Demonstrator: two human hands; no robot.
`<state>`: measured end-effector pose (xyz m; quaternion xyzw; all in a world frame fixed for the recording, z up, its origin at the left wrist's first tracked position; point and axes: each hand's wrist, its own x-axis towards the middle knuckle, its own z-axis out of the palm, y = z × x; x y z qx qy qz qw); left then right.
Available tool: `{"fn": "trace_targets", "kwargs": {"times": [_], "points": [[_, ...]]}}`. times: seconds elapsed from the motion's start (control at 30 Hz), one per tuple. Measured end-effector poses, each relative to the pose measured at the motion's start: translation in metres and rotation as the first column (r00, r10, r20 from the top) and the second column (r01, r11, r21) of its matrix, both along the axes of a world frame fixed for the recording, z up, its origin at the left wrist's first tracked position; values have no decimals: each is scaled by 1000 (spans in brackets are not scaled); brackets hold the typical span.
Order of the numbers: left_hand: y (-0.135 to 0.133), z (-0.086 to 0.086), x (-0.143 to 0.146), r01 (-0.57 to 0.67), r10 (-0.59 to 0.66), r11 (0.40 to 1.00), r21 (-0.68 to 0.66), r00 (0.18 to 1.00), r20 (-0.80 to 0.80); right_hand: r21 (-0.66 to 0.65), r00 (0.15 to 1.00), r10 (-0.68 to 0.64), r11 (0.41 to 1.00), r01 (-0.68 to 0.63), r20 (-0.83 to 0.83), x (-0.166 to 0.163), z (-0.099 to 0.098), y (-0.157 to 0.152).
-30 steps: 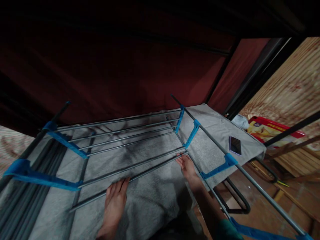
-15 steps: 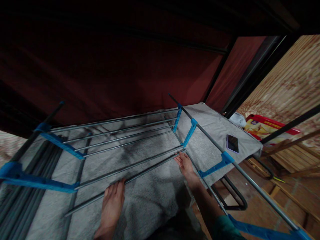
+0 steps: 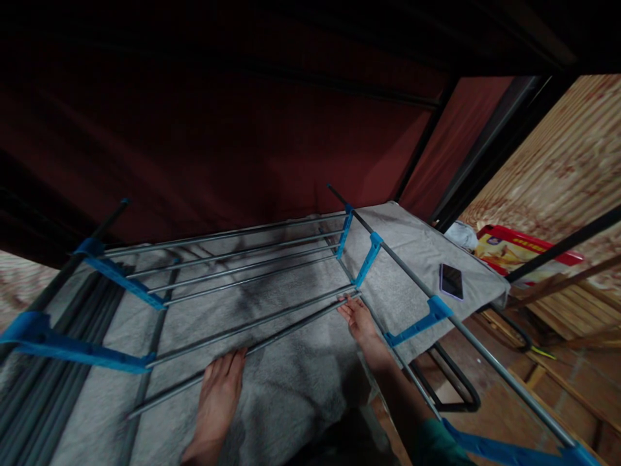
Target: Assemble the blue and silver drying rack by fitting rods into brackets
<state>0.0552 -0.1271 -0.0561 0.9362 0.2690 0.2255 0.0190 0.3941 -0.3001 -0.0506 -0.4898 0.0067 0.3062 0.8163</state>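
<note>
A loose grey metal rod [image 3: 291, 328] lies slantwise across the front of a partly assembled rack. My left hand [image 3: 224, 388] is closed over it left of its middle, and the rod's left end sticks out past the hand. My right hand [image 3: 358, 317] pinches the same rod near its right end, beside a blue plastic bracket [image 3: 367, 259]. Just behind, another rod [image 3: 252, 322] runs between that bracket and the left blue bracket [image 3: 82, 349]. Farther back, several parallel rods join the rear brackets. At the right, a lower blue bracket [image 3: 420, 322] has no crossbar in it.
The rack rests on a grey cloth [image 3: 281, 414]. A bundle of grey tubes [image 3: 72, 336] lies at the left. Toward the right edge are a phone [image 3: 451, 281] and, beyond it, a red and yellow box [image 3: 524, 249]. Dark red fabric [image 3: 272, 162] hangs behind.
Almost nothing differs. The rack's left side and my left hand appear slightly further right in view; both hands keep their hold on the rod.
</note>
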Motion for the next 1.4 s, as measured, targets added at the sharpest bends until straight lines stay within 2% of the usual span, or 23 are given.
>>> {"fn": "trace_targets", "kwargs": {"times": [0.2,0.4,0.8,1.17,1.4], "points": [[2,-6,-1,-17,17,1000,14,999,28,0,1000,-29,1000,29,-6,3,1,3],[2,-6,-2,5,-3,997,78,1000,-26,-5,999,-37,999,37,-7,5,-1,3],[6,-5,1,21,-23,992,124,1000,16,-16,998,-53,999,52,-44,9,-6,-2],[1,-5,0,4,1,996,85,998,-65,-38,998,-62,997,61,-20,5,-9,-2],[3,-11,1,-12,14,997,79,999,-34,-47,998,-53,998,52,-16,6,-7,-2]]}}
